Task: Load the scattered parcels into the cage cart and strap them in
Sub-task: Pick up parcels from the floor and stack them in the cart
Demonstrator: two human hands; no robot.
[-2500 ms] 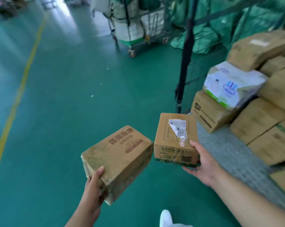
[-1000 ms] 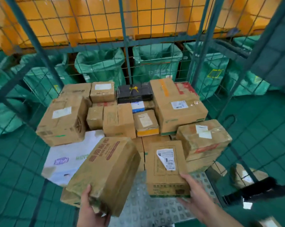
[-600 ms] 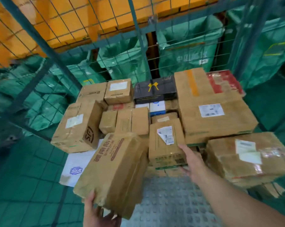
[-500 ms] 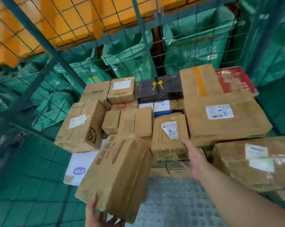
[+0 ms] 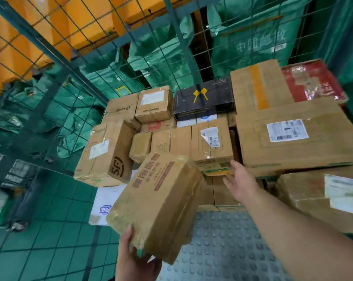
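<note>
Green mesh wall of the cage cart (image 5: 56, 57) fills the upper frame, with green mail sacks (image 5: 167, 57) behind it. Boxes are stacked mid-frame on the cart's studded floor plate (image 5: 222, 250).

Step, as I read it: loading, two parcels at once.
- Right hand (image 5: 240, 181), centre right: fingers loose and fairly straight, tips at the near bottom edge of the labelled parcel (image 5: 211, 142). That parcel sits on the stack between smaller boxes and the big carton (image 5: 293, 138). Looks seated; the hand isn't wrapped round it.
- Left hand (image 5: 135, 262), bottom centre: grips the lower corner of the red-print parcel (image 5: 161, 199), which is tilted and held in the air over the front of the cart.

Next: the red-print parcel needs a slot. Likely candidates are on the white flat parcel (image 5: 108, 199) in front of the SF box (image 5: 104, 153), or the bare floor plate. It needs levelling first, since a one-handed corner grip is weak. No strap in view, so strapping isn't started.
</note>
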